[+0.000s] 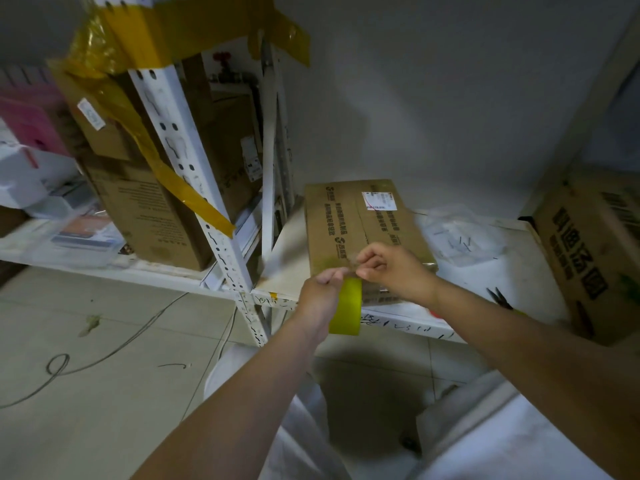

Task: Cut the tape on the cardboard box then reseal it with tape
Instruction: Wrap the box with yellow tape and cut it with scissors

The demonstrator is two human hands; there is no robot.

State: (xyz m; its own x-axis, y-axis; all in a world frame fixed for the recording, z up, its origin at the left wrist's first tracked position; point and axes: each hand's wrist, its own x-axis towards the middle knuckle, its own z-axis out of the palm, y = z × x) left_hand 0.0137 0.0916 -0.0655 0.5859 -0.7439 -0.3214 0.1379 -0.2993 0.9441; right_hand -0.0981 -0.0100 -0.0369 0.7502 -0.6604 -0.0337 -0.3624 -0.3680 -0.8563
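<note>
A cardboard box (pixel 360 233) is seen lying flat on a white shelf (pixel 485 282). A yellow tape roll (pixel 346 306) is gripped by the left hand (pixel 320 292) at the box's near edge, while the tape's end appears pinched by the right hand (pixel 388 268). Resealing seems under way; next, tape must be drawn across the seam.

The left hand (pixel 320 292) hides part of the yellow-green tape roll (pixel 347 304); the brown cardboard box on the right (pixel 588 251) is cut off by the edge; the flat printed cardboard box's (pixel 349 223) lettering is blurred
</note>
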